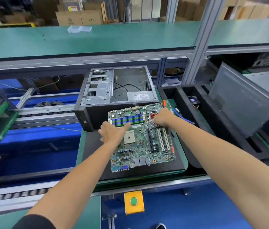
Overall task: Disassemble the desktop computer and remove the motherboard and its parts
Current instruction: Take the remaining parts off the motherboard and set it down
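A green motherboard [140, 142] lies flat on a dark mat [94, 146] in front of the opened desktop case [114, 90]. My left hand [112, 133] rests on the board's left side, fingers stretched toward the blue and green memory slots [127, 119]. My right hand [162, 117] sits on the board's upper right with its fingers curled at a small silver heatsink [154, 124]; whether it grips the heatsink is unclear. The bare CPU socket [129, 138] shows between my hands.
An orange-handled screwdriver [164, 102] lies behind the board. Black foam trays [188, 100] and a dark case panel [239, 98] stand to the right. A yellow box with a green button [133, 201] is at the bench front. A green shelf [97, 40] runs overhead.
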A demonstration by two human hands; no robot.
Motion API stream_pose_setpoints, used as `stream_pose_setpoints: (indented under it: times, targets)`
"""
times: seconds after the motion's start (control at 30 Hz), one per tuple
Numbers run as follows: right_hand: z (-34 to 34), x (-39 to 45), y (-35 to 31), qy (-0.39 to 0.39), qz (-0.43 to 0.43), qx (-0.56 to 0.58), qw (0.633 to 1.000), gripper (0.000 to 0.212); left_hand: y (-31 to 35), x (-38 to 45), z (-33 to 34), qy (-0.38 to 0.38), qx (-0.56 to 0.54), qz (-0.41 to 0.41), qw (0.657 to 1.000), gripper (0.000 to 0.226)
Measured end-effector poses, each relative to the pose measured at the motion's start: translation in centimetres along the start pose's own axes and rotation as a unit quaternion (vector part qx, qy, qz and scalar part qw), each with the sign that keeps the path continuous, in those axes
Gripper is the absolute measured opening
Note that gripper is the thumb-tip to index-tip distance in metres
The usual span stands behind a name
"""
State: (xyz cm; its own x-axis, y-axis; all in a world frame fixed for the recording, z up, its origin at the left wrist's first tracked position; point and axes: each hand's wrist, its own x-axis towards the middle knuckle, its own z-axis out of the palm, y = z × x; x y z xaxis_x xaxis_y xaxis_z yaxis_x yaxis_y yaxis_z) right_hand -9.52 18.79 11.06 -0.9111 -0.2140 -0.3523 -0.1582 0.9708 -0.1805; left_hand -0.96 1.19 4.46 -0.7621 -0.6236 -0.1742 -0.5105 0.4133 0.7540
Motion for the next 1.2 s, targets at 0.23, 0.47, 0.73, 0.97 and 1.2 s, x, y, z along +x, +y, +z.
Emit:
stream_pose_setpoints:
  times: [0.23,0.47,0.73,0.97,1.2]
  targets:
    - [1.4,0.2,0.3,-0.038,0.012,0.009,0.999,0.037,-1.0,0.5,-0.1,-0.162,0.023,0.011,0.986,0.133]
    - [3.8,0.5,-1.5,-0.050,0.015,0.057,0.997,0.030,-3.2,1.4,-0.3,-0.111,0.085,-0.001,0.990,0.141]
    - [4.5,1.5,-2.6,-0.067,0.007,0.052,0.996,0.037,-4.1,1.8,0.1,-0.092,0.133,-0.025,0.987,0.148]
    - [3.9,1.6,-2.0,-0.073,0.022,0.071,0.995,0.035,-4.1,2.6,0.3,-0.106,0.079,-0.048,0.990,0.112]
    - [1.7,1.0,-2.4,-0.043,-0.021,0.010,0.999,0.041,-2.8,2.4,0.4,-0.023,0.052,-0.062,0.996,0.068]
